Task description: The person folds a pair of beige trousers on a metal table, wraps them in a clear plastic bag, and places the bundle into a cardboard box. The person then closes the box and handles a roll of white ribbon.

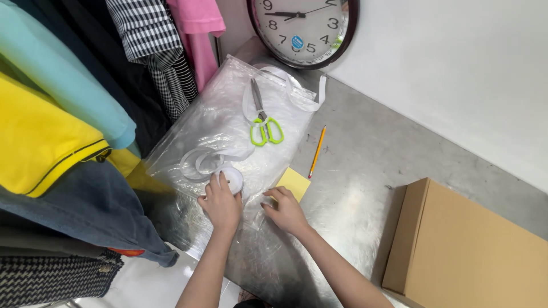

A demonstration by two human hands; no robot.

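On the steel worktop point(365, 171), the left hand point(220, 203) rests its curled fingers on a white tape roll point(230, 179) lying on a clear plastic bag point(222, 122), while the right hand point(287, 211) presses flat, fingers spread and holding nothing, beside a yellow note point(294, 182), with green-handled scissors point(263, 122) farther up the bag.

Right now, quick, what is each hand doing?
Left hand: curled over the white ribbon roll, gripping it.
Right hand: open, pressing on the clear plastic bag, holding nothing.
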